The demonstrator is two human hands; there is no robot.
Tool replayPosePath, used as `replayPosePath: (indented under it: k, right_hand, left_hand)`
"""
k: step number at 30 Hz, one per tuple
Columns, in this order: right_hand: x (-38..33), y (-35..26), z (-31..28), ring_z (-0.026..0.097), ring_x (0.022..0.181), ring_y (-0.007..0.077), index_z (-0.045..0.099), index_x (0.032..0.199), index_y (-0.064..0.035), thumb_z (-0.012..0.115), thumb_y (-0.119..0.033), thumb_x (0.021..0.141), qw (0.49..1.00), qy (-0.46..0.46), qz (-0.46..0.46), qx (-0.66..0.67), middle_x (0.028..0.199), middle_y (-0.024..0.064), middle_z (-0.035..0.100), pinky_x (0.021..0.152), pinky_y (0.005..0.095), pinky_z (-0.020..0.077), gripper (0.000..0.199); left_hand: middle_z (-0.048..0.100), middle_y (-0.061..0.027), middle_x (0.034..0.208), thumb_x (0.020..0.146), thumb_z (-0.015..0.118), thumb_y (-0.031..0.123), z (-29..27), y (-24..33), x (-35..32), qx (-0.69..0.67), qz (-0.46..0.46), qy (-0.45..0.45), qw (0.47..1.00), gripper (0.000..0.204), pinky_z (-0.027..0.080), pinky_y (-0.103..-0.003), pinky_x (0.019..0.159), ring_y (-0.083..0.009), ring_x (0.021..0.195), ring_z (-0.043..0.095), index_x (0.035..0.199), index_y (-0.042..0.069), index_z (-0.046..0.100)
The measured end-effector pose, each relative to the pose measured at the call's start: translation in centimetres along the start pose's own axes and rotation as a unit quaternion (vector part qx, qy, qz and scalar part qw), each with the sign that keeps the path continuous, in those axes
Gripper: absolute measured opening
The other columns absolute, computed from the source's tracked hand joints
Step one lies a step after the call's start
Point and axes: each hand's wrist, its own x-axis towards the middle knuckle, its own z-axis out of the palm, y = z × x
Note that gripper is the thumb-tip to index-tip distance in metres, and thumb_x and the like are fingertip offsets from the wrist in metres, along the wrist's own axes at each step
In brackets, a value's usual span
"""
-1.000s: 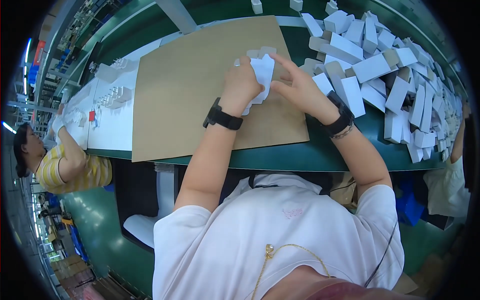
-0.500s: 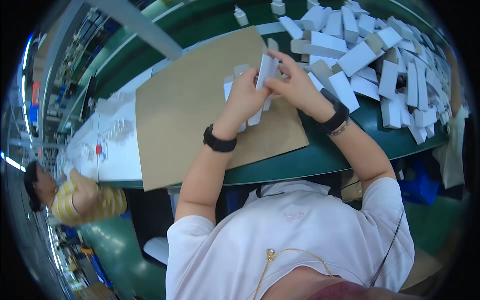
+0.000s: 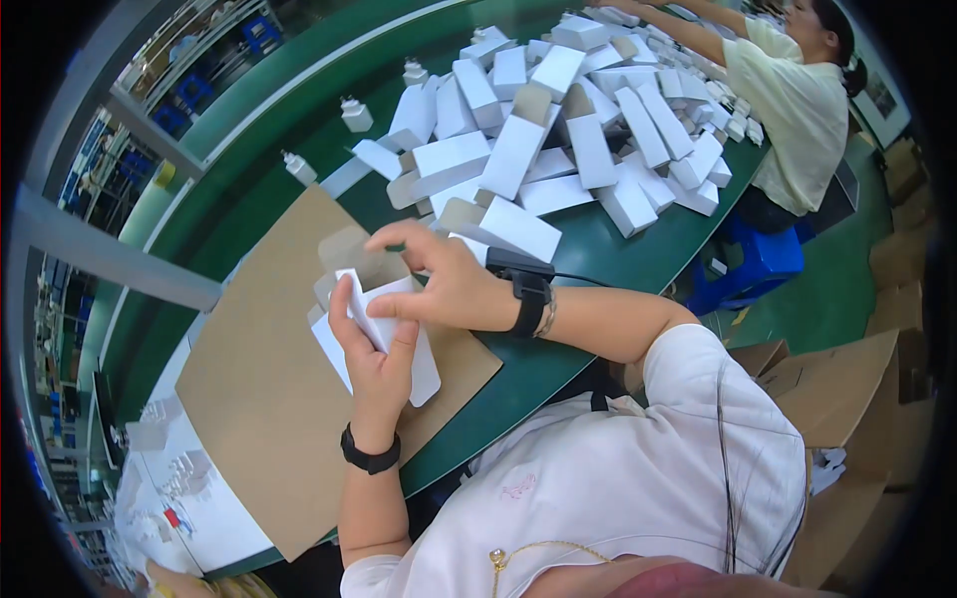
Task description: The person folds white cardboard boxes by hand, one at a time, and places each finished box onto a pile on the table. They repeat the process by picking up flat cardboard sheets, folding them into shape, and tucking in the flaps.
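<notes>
A white folding carton (image 3: pixel 401 299) with raised flaps at its far end is between my hands, above a brown cardboard sheet (image 3: pixel 259 389). My left hand (image 3: pixel 377 371) grips it from the near side, fingers along one wall and thumb on the other. My right hand (image 3: pixel 454 284) reaches in from the right, its index finger and thumb spread apart. That thumb touches the carton's edge, while the fingers are over the beige inner flap (image 3: pixel 371 261). More white card panels (image 3: pixel 327 351) show beneath and beside the held carton; whether they are separate cartons I cannot tell.
A big heap of white cartons (image 3: pixel 513 154) covers the green table (image 3: pixel 558 334) beyond my right hand. Several small white bottles (image 3: pixel 356 115) stand past the sheet. A co-worker (image 3: pixel 793 105) sits far right on a blue stool (image 3: pixel 753 261). Brown boxes (image 3: pixel 822 384) stand at the right.
My view has turned to the right, bringing the co-worker at the heap into sight. The carton has tilted, and my right index finger and thumb have spread at its far end.
</notes>
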Motion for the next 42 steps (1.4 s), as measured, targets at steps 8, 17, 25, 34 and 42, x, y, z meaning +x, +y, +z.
replayPosePath:
  k: [8,17,25,34,42]
  right_hand:
    - [0.4,1.8,1.0,0.053,0.087,0.0065,0.06,0.104,-0.0009,0.048,-0.025,0.095,0.943,-0.149,0.128,0.268,0.095,0.0028,0.061,0.075,0.0221,0.0445,0.028]
    - [0.8,0.4,-0.7,0.059,0.09,0.0135,0.058,0.116,0.0004,0.057,-0.015,0.088,0.984,-0.124,-0.054,0.119,0.104,0.0119,0.064,0.084,0.0255,0.0447,0.032]
    - [1.8,-0.2,-1.7,0.058,0.083,0.009,0.063,0.109,-0.0006,0.059,-0.012,0.085,0.982,-0.177,0.004,0.07,0.099,0.0091,0.066,0.078,0.0221,0.0453,0.026]
    - [1.2,0.1,-1.2,0.057,0.091,0.0109,0.061,0.112,-0.0011,0.061,-0.006,0.083,0.973,-0.219,-0.02,0.074,0.113,0.0101,0.061,0.082,0.0232,0.0449,0.03]
    - [1.0,-0.2,-2.6,0.057,0.094,0.014,0.053,0.123,-0.0039,0.065,-0.004,0.079,0.969,-0.216,0.017,0.116,0.117,0.0083,0.057,0.084,0.0267,0.0466,0.045]
  left_hand:
    - [0.053,-0.0115,0.1,0.091,0.049,0.012,-0.2,-0.1,-0.5,-0.201,-0.054,-0.009,0.978,0.046,0.049,-0.028,0.062,-0.0162,0.077,0.059,0.128,0.011,0.021]
    - [0.056,-0.0145,0.097,0.09,0.053,0.02,-1.6,-0.9,-0.4,-0.31,-0.105,-0.095,0.94,0.063,0.049,-0.029,0.066,-0.0178,0.078,0.06,0.133,0.01,0.007]
    - [0.058,-0.0177,0.096,0.087,0.057,0.025,-2.5,-0.5,-0.5,-0.148,-0.028,-0.127,0.98,0.071,0.047,-0.03,0.071,-0.0203,0.084,0.059,0.133,0.005,0.006]
    - [0.054,-0.0157,0.103,0.088,0.058,0.023,-2.0,-1.8,-0.3,-0.092,-0.036,-0.071,0.993,0.066,0.044,-0.026,0.079,-0.019,0.093,0.056,0.132,0.002,0.013]
    - [0.053,-0.0186,0.111,0.085,0.061,0.037,-1.9,-0.4,-0.2,-0.206,-0.053,-0.088,0.973,0.074,0.042,-0.033,0.085,-0.0246,0.103,0.053,0.134,0.005,0.015]
